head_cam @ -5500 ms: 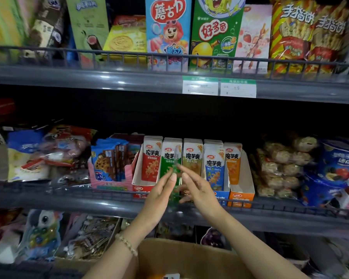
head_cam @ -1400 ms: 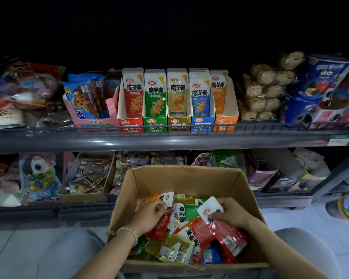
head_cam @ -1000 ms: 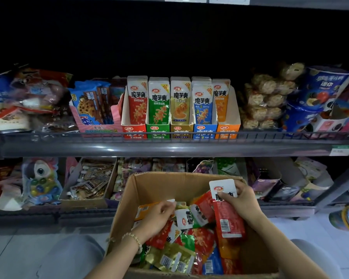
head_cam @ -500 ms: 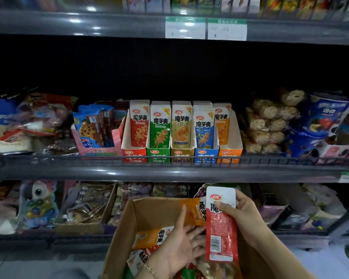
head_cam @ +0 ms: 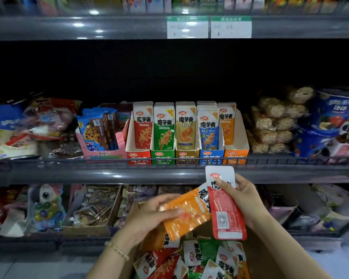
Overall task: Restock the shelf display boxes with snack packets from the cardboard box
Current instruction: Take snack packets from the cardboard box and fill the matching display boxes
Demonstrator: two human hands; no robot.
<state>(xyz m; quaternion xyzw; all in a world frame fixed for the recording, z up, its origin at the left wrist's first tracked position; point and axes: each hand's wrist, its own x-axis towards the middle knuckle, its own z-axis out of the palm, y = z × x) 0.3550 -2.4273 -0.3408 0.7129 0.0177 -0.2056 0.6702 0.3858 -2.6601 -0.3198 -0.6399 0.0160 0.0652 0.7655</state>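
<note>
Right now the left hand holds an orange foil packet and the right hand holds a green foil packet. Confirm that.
Wrong on colour: the right hand grips a red foil packet with a white top, not green, as the head view shows. The left hand does hold the orange foil packet.

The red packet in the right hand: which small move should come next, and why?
Probably lift the red packet up and left to the red display box, the leftmost of five; the right hand holds it upright just below that shelf.
</note>
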